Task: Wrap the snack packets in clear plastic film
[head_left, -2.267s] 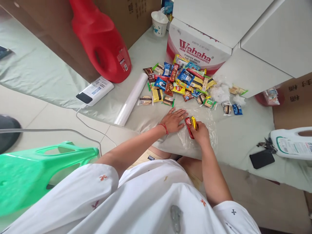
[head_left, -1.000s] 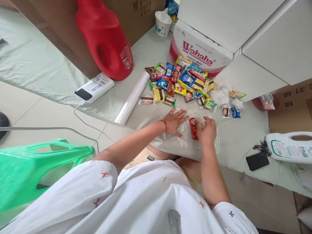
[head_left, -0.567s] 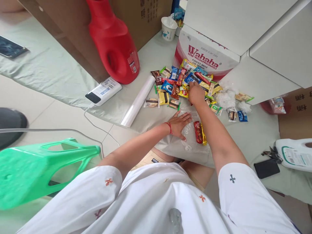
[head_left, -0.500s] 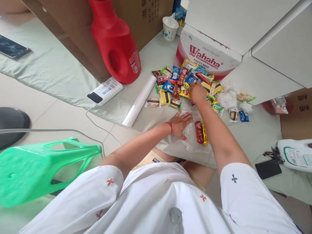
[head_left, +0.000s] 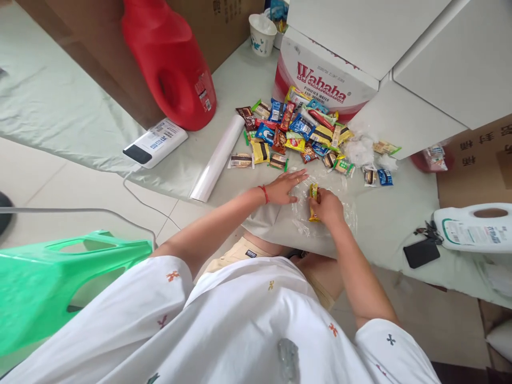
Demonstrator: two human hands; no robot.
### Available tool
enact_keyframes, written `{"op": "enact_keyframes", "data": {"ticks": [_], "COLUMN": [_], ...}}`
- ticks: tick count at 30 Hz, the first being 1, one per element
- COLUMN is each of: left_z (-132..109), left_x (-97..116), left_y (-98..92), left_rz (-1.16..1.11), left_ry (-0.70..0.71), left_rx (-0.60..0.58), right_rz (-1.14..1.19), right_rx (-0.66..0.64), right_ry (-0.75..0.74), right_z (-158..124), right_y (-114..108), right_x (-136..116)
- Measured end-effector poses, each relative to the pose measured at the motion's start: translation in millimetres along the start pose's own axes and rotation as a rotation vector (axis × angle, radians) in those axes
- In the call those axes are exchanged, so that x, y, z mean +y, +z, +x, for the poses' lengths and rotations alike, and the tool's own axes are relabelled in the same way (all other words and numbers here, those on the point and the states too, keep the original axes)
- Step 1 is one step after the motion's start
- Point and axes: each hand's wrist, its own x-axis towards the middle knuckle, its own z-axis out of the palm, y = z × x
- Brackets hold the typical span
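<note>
My left hand (head_left: 285,188) lies flat, fingers spread, on a sheet of clear plastic film (head_left: 340,213) at the table's near edge. My right hand (head_left: 328,207) is closed on a small yellow-wrapped snack (head_left: 313,193), setting it onto the film over the bars lying there; a yellow wrapper tip shows below my fingers. Just beyond my hands lies a pile of assorted wrapped snacks (head_left: 298,130), with a few strays (head_left: 378,177) to the right.
A roll of plastic film (head_left: 218,158) lies left of the pile. Behind stand a red jug (head_left: 168,58), a Wahaha carton (head_left: 320,85) and a paper cup (head_left: 261,34). A white device (head_left: 155,143) with cable, a black wallet (head_left: 421,253), a white bottle (head_left: 476,226) and a green stool (head_left: 60,282) surround.
My right hand reached into the snack pile, took a yellow-wrapped snack and came back to the film beside my left hand, which stayed flat.
</note>
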Motion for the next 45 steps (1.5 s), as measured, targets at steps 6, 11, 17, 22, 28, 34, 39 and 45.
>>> {"op": "enact_keyframes", "data": {"ticks": [6,11,17,22,28,34,39,45], "left_z": [2.3,2.7,9.7,48.9,112.7,129.9,121.7,121.2], "left_x": [-18.3,-21.9,-24.7,-7.6,13.8,29.4,81.3,138.5], "left_y": [-15.9,-33.1,-44.7,-51.8,-34.2,-19.7,-19.6,12.6], "left_rz": [0.027,0.195,0.26,0.164,0.044,-0.014,0.174,0.47], "left_ry": [0.134,0.063,0.075,0.112,0.058,-0.075,-0.101,-0.081], "left_rx": [0.051,-0.1,-0.098,0.018,-0.027,0.119,0.197,-0.062], "right_rz": [0.08,0.13,0.627,0.94,0.97,0.845,0.688,0.634], "right_rx": [0.286,0.214,0.235,0.335,0.356,0.32,0.311,0.311], "right_ry": [-0.119,-0.179,-0.058,0.148,0.319,0.361,0.314,0.271], "right_z": [-55.8,-92.6,-94.2,-101.2,-102.8,-98.4,-87.4,-85.1], "right_y": [29.3,60.7,66.1,41.7,40.5,54.9,63.3,65.9], "right_x": [-24.6,-31.5,-0.6,37.0,83.6,102.4,101.6,100.1]}}
